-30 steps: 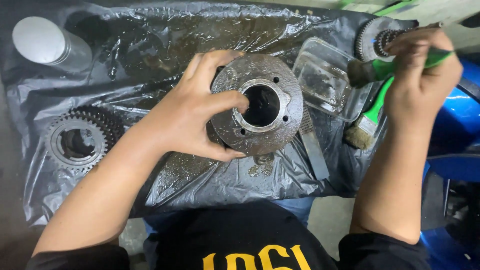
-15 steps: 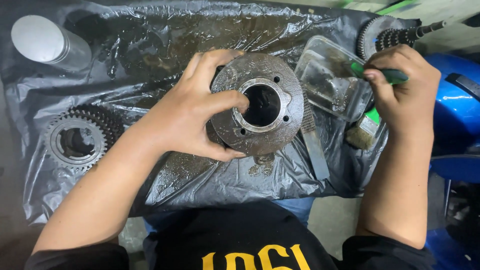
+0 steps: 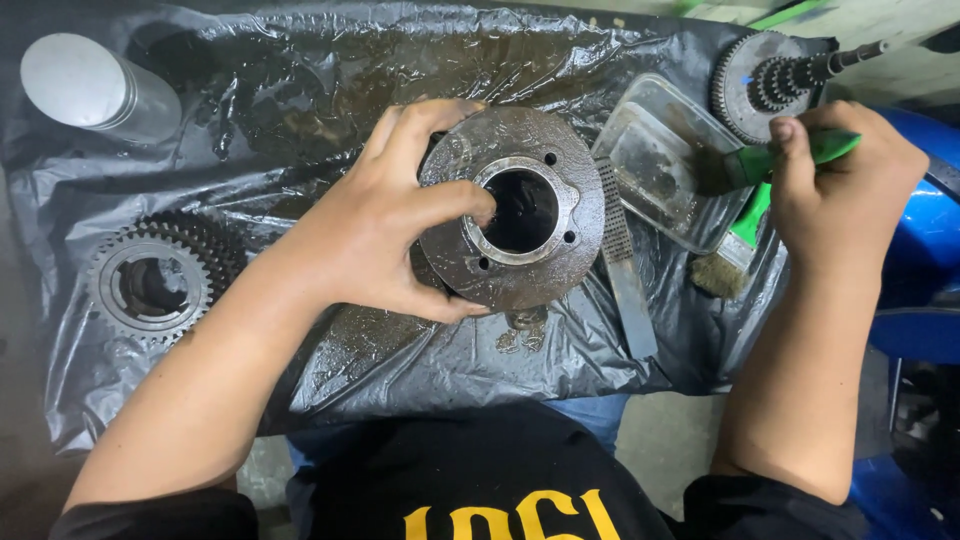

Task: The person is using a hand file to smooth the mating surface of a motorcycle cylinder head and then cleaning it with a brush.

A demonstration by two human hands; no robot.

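My left hand [image 3: 385,215] grips a round, grimy metal engine part [image 3: 515,210] with a central bore, thumb at the bore's edge, holding it over black plastic sheeting [image 3: 300,90]. My right hand [image 3: 840,185] is shut on a green-handled brush [image 3: 770,160], its bristles dipped into a clear plastic tray [image 3: 665,165] of dirty liquid. A second green brush [image 3: 735,250] lies just below the tray.
A metal file [image 3: 625,265] lies right of the round part. A toothed gear [image 3: 155,285] rests at left, a capped clear bottle [image 3: 95,85] at top left, a gear shaft [image 3: 775,80] at top right. A blue object [image 3: 925,250] stands at the right edge.
My right hand with the brush came down from near the gear shaft and moved left to the tray. The left hand and round part stayed put.
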